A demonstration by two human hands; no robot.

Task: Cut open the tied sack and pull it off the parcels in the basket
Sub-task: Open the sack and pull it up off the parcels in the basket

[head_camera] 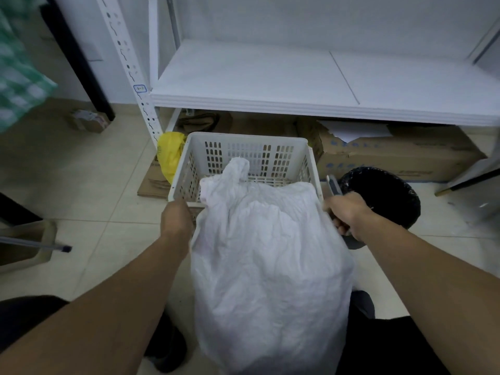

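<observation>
A bulging white sack [270,261] is leaned over the near rim of a white slotted basket [243,147], its bunched neck pointed into the basket. The sack's left side is gripped by the left hand [174,217]; a grey-handled cutter [334,185] is clasped in the right hand [347,212] beside a black-lined bin [384,193]

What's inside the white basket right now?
The top of the tied white sack leans over the near rim into the basket, knot end inside. Beyond it, only bare slotted walls show. The sack is opaque, so its contents and the basket floor beneath it cannot be seen.
</observation>
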